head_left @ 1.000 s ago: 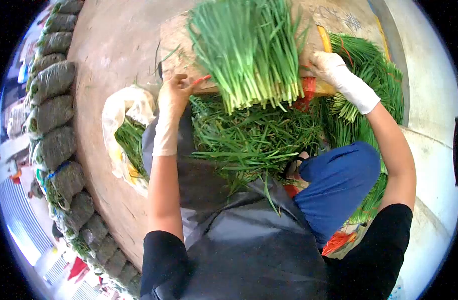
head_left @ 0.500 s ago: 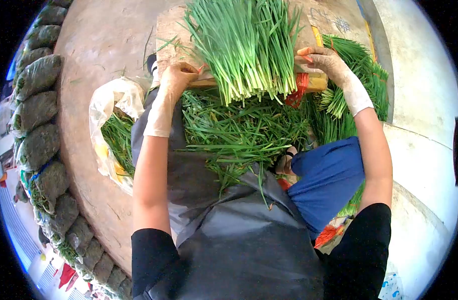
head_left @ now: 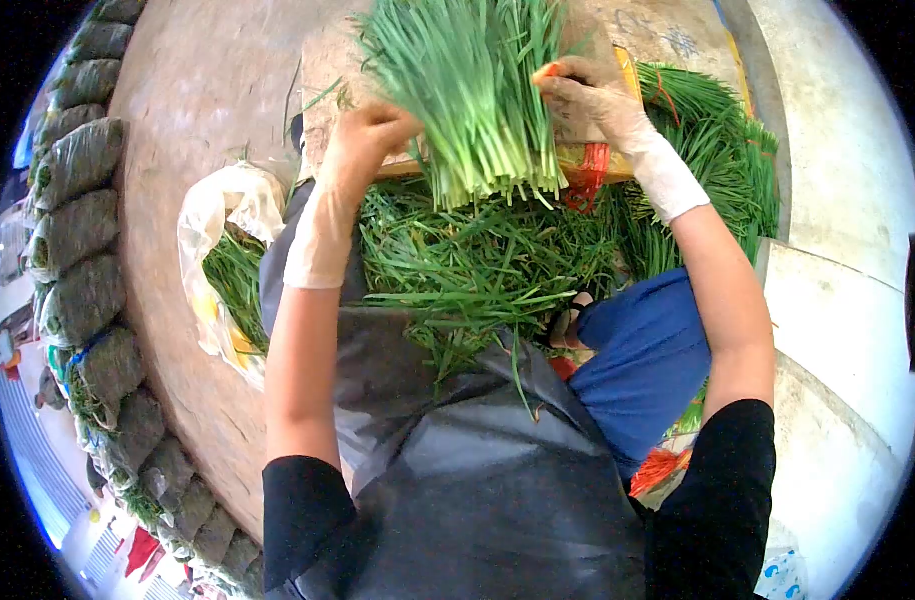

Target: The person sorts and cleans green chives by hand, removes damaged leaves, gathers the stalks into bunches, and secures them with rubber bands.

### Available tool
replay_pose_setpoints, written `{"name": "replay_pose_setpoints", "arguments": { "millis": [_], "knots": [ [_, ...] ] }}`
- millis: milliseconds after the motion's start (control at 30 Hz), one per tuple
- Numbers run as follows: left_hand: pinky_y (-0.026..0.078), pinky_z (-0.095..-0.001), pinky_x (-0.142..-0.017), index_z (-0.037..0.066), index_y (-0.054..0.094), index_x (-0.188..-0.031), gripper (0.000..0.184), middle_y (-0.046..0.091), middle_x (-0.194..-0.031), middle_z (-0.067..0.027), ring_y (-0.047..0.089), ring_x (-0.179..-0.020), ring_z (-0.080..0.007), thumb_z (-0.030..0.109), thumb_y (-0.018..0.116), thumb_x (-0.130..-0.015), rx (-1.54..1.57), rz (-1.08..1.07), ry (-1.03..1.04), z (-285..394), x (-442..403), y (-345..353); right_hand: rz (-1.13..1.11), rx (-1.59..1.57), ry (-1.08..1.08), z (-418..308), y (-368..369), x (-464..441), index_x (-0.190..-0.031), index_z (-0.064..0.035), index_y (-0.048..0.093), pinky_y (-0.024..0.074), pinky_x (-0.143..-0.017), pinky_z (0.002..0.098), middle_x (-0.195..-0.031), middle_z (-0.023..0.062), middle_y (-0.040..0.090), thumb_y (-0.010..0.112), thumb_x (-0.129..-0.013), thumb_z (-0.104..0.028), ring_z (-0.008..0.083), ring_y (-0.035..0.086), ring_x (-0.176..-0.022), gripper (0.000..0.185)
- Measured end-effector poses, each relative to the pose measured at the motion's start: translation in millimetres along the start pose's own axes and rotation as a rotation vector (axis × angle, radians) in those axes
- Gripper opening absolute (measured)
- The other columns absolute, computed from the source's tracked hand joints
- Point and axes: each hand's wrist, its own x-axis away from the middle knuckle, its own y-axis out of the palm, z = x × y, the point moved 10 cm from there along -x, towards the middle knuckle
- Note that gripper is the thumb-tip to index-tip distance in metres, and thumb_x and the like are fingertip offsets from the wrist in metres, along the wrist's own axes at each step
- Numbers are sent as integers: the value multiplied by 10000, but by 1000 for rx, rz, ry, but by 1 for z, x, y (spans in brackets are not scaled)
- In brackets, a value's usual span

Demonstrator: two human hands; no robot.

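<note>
green bundle [head_left: 468, 90] over the board [head_left: 326, 85], pale ends [head_left: 498, 185] past its near edge, likely for easy flanking: your right hand [head_left: 598, 98] pinches an orange strip [head_left: 548, 71]; your left hand [head_left: 363, 145] curls alongside, contents hidden, can't tell.

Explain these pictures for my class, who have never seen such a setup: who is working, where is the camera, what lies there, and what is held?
There is no machine here: a person works with two hands in thin, pale gloves. All three pictures come from one camera worn on the head, looking down.

A sheaf of long green leaves with pale stalks lies on a brown, flat board. Loose green leaves are heaped nearer the person.

The right hand pinches a thin orange-red strip beside the sheaf. The left hand is at the other side; what its fingers hold is hidden.
</note>
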Motion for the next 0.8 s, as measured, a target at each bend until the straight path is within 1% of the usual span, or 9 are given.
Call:
{"name": "replay_pose_setpoints", "arguments": {
  "millis": [33, 100, 167, 200, 367, 433, 567, 700, 800],
  "knots": [
    [430, -254, -630, 37, 691, -807, 178, 616, -686, -17, 548, -647, -114, 203, 685, -742, 71, 5, 48, 16, -2, 10, -31, -78, 57, 2, 12, -5, -1004, -48, 667, 445, -818, 242, -957, 4, 639, 672, -869, -261, 93, 567, -895, 252],
    [422, -235, -647, 18, 666, -803, 180, 604, -697, -17, 542, -667, -99, 193, 681, -764, 153, 21, 29, 38, -1, 29, -28, -24, -104, -3, 26, -19, -999, -79, 689, 451, -813, 261, -910, 15, 667, 700, -819, -381, 105, 580, -871, 351],
    [440, -249, -634, 4, 664, -814, 177, 619, -707, -23, 555, -654, -112, 174, 662, -766, -37, 92, 192, 53, -2, 39, -33, -198, -91, -17, 42, -20, -960, -81, 691, 454, -785, 246, -919, 8, 672, 715, -812, -350, 84, 577, -857, 307],
    [460, -267, -624, -4, 665, -823, 185, 635, -703, -35, 572, -640, -123, 167, 655, -752, -94, 134, 148, 47, 1, 41, -68, -401, 67, -16, 48, -12, -962, -67, 658, 455, -769, 230, -927, -25, 657, 707, -840, -168, 71, 554, -816, 165],
    [487, -292, -650, -14, 662, -850, 230, 660, -713, -106, 622, -669, -155, 185, 650, -736, -245, 235, 176, 38, 15, 40, -164, -472, -45, -39, 73, -7, -928, -75, 694, 467, -779, 239, -877, 9, 677, 716, -826, -215, 91, 591, -823, 175],
    [489, -295, -655, -22, 661, -859, 241, 666, -729, -120, 631, -679, -165, 186, 646, -739, -276, 284, 208, 38, 21, 38, -240, -64, -266, -67, 90, -5, -914, -47, 680, 476, -788, 254, -859, 24, 668, 719, -820, -204, 108, 601, -830, 187],
    [486, -297, -643, -37, 657, -852, 252, 671, -748, -100, 618, -668, -163, 189, 658, -741, -183, 319, 187, 25, 26, 27, -170, 379, -348, -68, 107, -5, -890, -69, 654, 506, -769, 332, -869, 118, 638, 667, -793, -183, 254, 636, -838, 149],
    [464, -251, -663, 11, 673, -812, 128, 677, -800, -41, 570, -678, -93, 131, 653, -770, 73, 291, 86, -5, 32, 18, -126, 712, -316, -69, 116, -1, -904, -43, 654, 485, -730, 283, -824, 73, 616, 679, -800, -94, 182, 603, -768, 119],
    [470, -253, -794, 4, 681, -916, 168, 686, -883, -67, 619, -800, -134, 114, 673, -789, 737, -18, 16, -32, 19, 47, -152, 625, -275, -68, 113, -2, -907, -34, 662, 485, -718, 272, -821, 78, 632, 694, -791, -85, 169, 609, -758, 131]
  ]
}}
